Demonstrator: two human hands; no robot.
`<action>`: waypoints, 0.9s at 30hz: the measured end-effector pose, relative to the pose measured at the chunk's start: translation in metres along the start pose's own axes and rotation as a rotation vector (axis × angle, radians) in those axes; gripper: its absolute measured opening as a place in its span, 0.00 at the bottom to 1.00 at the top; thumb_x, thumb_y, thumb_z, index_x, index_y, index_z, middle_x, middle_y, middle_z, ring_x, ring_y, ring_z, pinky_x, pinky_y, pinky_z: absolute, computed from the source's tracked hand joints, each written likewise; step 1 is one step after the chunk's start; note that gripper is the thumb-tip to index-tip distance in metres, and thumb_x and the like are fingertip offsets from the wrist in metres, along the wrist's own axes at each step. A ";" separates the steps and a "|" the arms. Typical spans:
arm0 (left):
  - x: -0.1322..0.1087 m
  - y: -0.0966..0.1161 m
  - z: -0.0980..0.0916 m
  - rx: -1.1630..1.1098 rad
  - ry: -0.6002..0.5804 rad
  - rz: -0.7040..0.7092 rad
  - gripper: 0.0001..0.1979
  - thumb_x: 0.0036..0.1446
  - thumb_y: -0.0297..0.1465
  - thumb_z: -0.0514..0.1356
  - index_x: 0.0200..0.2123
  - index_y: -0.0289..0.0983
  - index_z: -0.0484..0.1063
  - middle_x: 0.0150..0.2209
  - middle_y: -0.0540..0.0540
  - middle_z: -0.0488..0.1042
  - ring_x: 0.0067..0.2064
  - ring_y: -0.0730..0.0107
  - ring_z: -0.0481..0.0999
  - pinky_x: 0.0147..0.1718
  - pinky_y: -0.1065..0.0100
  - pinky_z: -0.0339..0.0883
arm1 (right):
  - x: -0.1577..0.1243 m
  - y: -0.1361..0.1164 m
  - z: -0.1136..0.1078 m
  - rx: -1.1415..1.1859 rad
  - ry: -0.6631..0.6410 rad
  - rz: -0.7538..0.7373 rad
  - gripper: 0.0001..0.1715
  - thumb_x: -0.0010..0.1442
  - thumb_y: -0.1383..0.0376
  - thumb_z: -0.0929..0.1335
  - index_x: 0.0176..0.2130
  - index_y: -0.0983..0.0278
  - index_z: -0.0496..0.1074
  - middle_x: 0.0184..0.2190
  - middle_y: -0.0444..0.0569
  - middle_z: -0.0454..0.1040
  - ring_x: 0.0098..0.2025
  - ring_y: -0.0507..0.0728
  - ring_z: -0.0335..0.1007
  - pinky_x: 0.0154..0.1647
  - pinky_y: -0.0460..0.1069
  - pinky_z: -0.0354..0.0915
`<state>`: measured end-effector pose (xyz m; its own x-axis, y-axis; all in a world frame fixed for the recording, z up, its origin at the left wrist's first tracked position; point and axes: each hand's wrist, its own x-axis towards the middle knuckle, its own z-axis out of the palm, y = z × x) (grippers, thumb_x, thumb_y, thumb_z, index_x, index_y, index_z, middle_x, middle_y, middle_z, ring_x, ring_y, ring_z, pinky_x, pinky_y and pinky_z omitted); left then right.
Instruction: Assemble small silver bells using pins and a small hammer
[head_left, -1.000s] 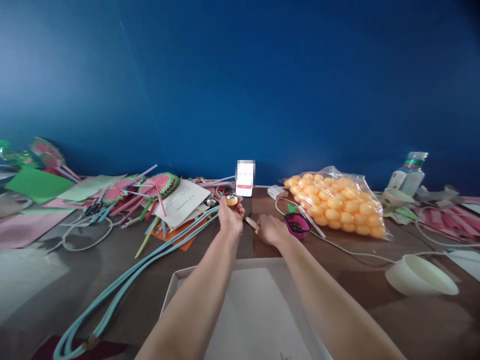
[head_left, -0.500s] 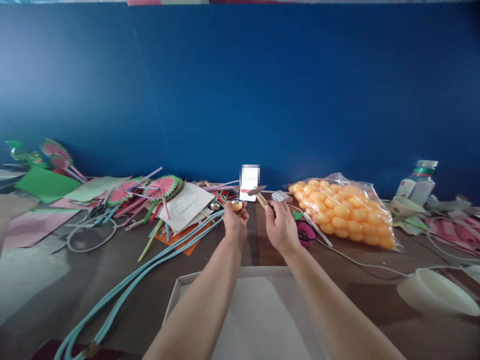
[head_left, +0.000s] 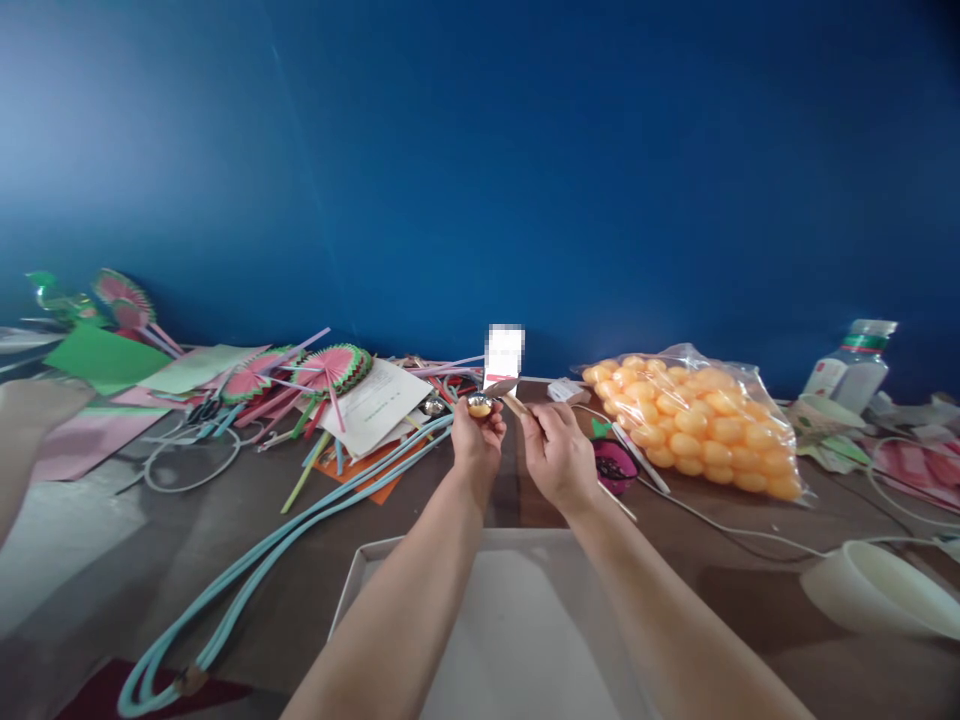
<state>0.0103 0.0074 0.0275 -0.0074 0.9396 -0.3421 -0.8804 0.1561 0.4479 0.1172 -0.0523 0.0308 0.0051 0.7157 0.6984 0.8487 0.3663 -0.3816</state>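
My left hand (head_left: 477, 440) is closed around a small, shiny, round metal cup (head_left: 480, 403), with something yellowish showing inside it. In my closed right hand (head_left: 559, 450) is a palette knife (head_left: 517, 404) by its pale wooden handle. Its dark metal blade reaches over the rim of the cup; whether the two touch I cannot tell. Just behind the hands stands a phone (head_left: 502, 362) with a blurred-out screen. A second shiny round metal piece (head_left: 433, 406) lies left of my left hand. Beside my right wrist is a purple bowl (head_left: 616, 466) with dark bits in it.
A clear bag of orange balls (head_left: 701, 430) lies to the right, near a bottle (head_left: 855, 368) and a cream tub (head_left: 877, 590). Under my forearms is a white tray (head_left: 517, 640). Paper fans (head_left: 330, 375), papers and light-blue tubes (head_left: 300, 545) spread leftward. Another person's arm (head_left: 41, 420) enters at left.
The blade has come down closer to the cup, which now appears more tipped. The view has shifted slightly. Another person's arm at the left edge shows more.
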 end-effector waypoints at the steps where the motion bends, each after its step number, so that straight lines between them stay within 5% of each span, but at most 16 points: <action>1: 0.000 0.000 0.000 -0.008 0.000 -0.009 0.16 0.63 0.37 0.48 0.28 0.35 0.65 0.20 0.48 0.67 0.18 0.78 0.63 0.19 0.77 0.55 | 0.000 -0.001 0.000 -0.003 -0.013 0.001 0.16 0.67 0.60 0.58 0.45 0.63 0.71 0.41 0.54 0.72 0.44 0.58 0.70 0.39 0.48 0.66; 12: -0.001 0.002 0.002 -0.037 -0.005 -0.038 0.16 0.64 0.37 0.48 0.27 0.35 0.64 0.19 0.49 0.65 0.17 0.79 0.62 0.17 0.77 0.54 | -0.001 -0.002 0.000 -0.021 0.003 -0.053 0.14 0.67 0.61 0.59 0.43 0.64 0.71 0.40 0.54 0.73 0.42 0.57 0.71 0.37 0.47 0.66; 21: -0.001 -0.003 0.001 0.009 0.051 0.076 0.14 0.63 0.37 0.50 0.29 0.35 0.65 0.20 0.50 0.66 0.18 0.79 0.63 0.19 0.77 0.55 | 0.000 -0.001 -0.001 0.012 0.086 -0.118 0.11 0.66 0.63 0.61 0.43 0.64 0.70 0.38 0.53 0.73 0.42 0.57 0.70 0.39 0.48 0.67; 27: 0.004 -0.005 0.002 -0.015 0.097 0.115 0.13 0.63 0.36 0.52 0.29 0.34 0.66 0.19 0.52 0.64 0.18 0.79 0.63 0.20 0.76 0.56 | -0.001 -0.002 0.000 -0.043 0.013 -0.116 0.12 0.66 0.62 0.61 0.44 0.64 0.71 0.39 0.52 0.73 0.42 0.57 0.71 0.36 0.48 0.67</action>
<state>0.0152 0.0109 0.0257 -0.1537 0.9170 -0.3680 -0.8782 0.0439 0.4763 0.1153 -0.0537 0.0308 -0.0883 0.6620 0.7443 0.8658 0.4205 -0.2713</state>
